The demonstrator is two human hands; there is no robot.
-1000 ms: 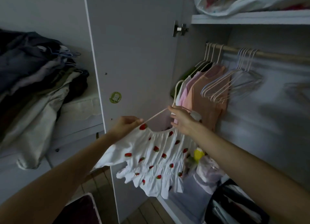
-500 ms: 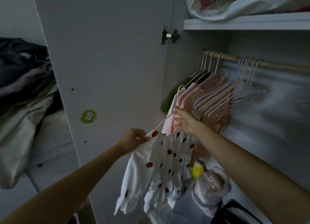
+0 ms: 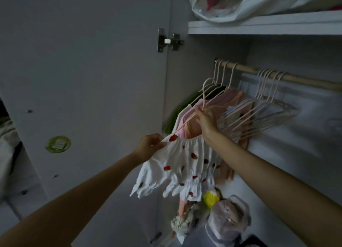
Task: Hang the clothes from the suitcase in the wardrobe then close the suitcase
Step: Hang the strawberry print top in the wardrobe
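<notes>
Your right hand [image 3: 206, 120] is pinching the neck of a pale hanger [image 3: 203, 96], fingers curled round the wire just below its hook, while your left hand [image 3: 150, 145] is gripping the shoulder edge of the white strawberry-print top [image 3: 185, 165] where the hanger's arm is poking out of it. The top is draping from the hanger between your two hands, in front of the open wardrobe and below the rail [image 3: 288, 77]. The hook is pointing up near the rail's left end but is not over it.

Judging by how things lie, you are partway through: several garments, pink and peach [image 3: 229, 102] among them, are already hanging at the left of the rail, and a cluster of empty hangers [image 3: 266, 106] is waiting just to their right. This top is not yet on the rail. The suitcase is not showing here, so you cannot tell how many clothes are left in it, and it is yet to be closed.

As for writing, a round green sticker [image 3: 58, 144] is sitting on the inside of the wardrobe door [image 3: 83, 61], but its print is too blurred to read. No brand is legible anywhere else.
</notes>
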